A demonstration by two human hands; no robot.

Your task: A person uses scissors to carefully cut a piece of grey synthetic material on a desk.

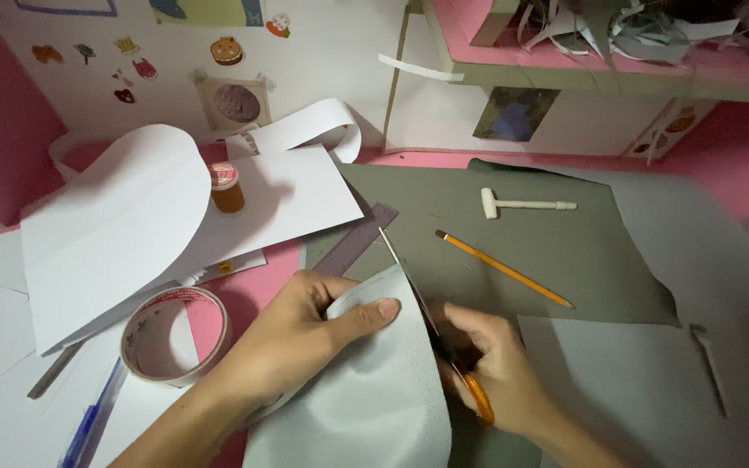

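My left hand (305, 334) pinches the top edge of a pale grey textured sheet (366, 399), thumb on top. My right hand (491, 368) grips orange-handled scissors (444, 342). Their blades run up along the sheet's right edge, tip near a purple ruler (359, 238). Both hands work over a dark grey-green board (548, 243).
An orange pencil (503, 269) and a small white mallet (522, 205) lie on the board. Left of my hands are a tape roll (175, 334), a blue pen (88, 425), a small amber jar (226, 186) and curled white paper sheets (132, 217). A cardboard model house (565, 78) stands behind.
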